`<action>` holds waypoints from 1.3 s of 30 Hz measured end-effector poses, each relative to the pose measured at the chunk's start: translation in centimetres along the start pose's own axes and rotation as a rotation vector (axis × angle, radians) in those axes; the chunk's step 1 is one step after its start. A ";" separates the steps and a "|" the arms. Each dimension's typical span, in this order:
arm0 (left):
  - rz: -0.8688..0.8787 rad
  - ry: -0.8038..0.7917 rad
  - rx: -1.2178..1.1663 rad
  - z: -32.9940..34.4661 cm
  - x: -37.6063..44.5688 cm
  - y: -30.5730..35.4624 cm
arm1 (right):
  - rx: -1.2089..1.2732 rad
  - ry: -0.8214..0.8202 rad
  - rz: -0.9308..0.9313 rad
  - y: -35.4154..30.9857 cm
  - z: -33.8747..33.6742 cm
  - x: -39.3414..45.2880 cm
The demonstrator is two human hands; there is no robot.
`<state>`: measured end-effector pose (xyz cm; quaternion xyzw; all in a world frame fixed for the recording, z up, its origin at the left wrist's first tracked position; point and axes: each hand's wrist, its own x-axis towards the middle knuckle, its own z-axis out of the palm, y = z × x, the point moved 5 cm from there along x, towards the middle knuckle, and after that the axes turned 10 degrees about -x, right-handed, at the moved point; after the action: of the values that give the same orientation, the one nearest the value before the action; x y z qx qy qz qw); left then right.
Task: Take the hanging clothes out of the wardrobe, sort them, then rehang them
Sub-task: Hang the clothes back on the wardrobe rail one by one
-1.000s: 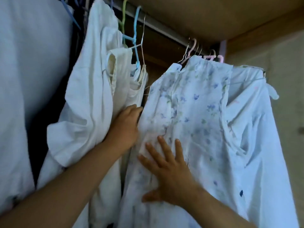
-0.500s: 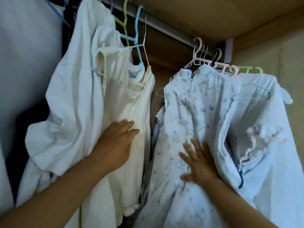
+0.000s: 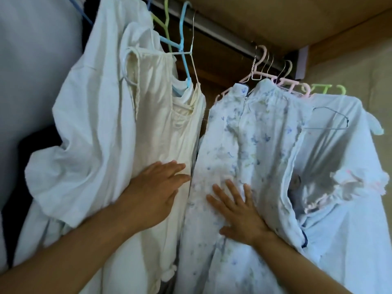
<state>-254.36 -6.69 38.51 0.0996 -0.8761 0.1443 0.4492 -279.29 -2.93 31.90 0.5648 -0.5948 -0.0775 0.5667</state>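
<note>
Pale clothes hang from a metal rail (image 3: 224,32) in the wardrobe. A cream sleeveless dress (image 3: 167,132) hangs on the left group of hangers, beside a white long-sleeved garment (image 3: 93,115). My left hand (image 3: 157,192) lies flat on the cream dress with fingers straight. A floral white-and-blue dress (image 3: 244,141) hangs on a pink hanger (image 3: 261,66) right of the gap. My right hand (image 3: 237,211) presses flat on the floral dress, fingers spread. A light blue garment (image 3: 343,162) with a frilled pink-edged sleeve hangs at the far right.
Blue and green plastic hangers (image 3: 182,37) and several wire hangers hook over the rail. A pale fabric sheet (image 3: 31,66) fills the left edge. The wardrobe's wooden top (image 3: 275,15) and side wall (image 3: 347,66) close in above and on the right.
My right hand has slid left and lower across the floral dress with its fingers spread wider. My left hand stays flat on the cream dress. The gap between the two groups has narrowed.
</note>
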 end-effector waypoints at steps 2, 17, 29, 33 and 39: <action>0.012 -0.009 0.001 -0.2 -0.2 0.2 | 0.005 0.062 -0.145 -1.9 -0.5 0.8; -0.042 -0.181 -0.153 0.8 -2.3 2.7 | 0.168 0.090 0.050 -2.2 -4.1 -2.9; -0.212 -0.296 -0.264 1.7 -15.6 11.6 | 0.696 0.260 0.413 -7.1 -13.4 -13.1; -0.401 -0.292 -0.308 0.8 -22.3 15.3 | 1.103 0.267 0.488 -10.4 -16.3 -16.6; -0.886 -0.251 -0.140 -5.4 -34.8 23.1 | 1.517 0.213 0.302 -18.0 -23.8 -20.8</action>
<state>-237.19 18.42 9.36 0.4501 -0.8043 -0.1341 0.3639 -256.47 19.62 14.67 0.7153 -0.4979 0.4831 0.0841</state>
